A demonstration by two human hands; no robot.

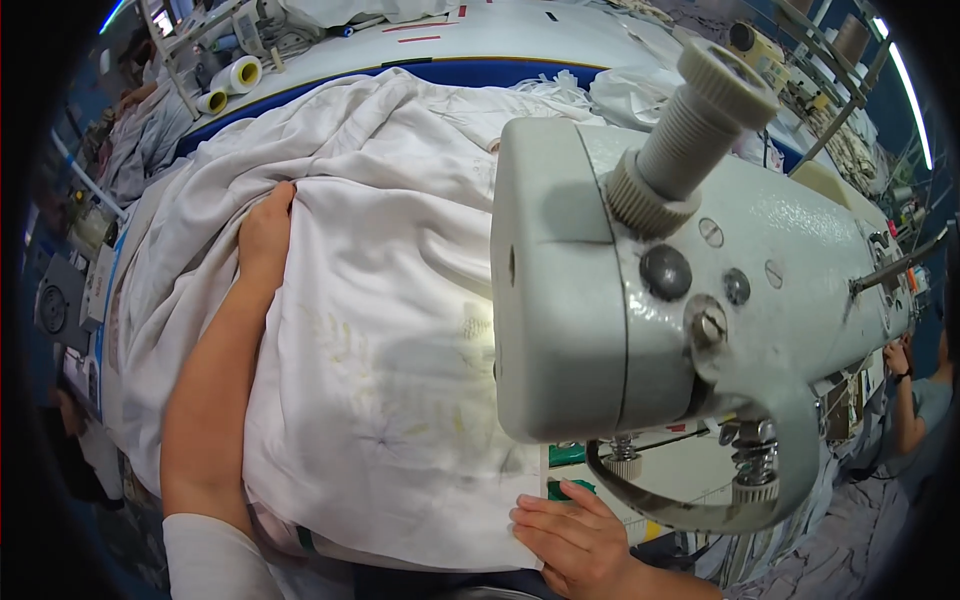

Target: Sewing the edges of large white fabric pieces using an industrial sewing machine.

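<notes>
A large white cloth [330,480] with a faint printed or stitched leaf and flower pattern spreads in front of me. My left hand [265,235] is closed on a fold of it at the left, its fingertips partly hidden by the fabric. At the cloth's lower right corner, my right hand [572,540] has its fingers over the edge and its thumb low by the corner. A grey sewing machine head [560,290] stands over the cloth's right side. The needle area is hidden behind the machine head.
A white work table [500,40] with red marks lies beyond the blue edge [480,72]. Yellow-centred thread cones [238,74] stand at far left. A pale machine bed [660,465] shows below the head. Another person's arm [905,410] is at the right.
</notes>
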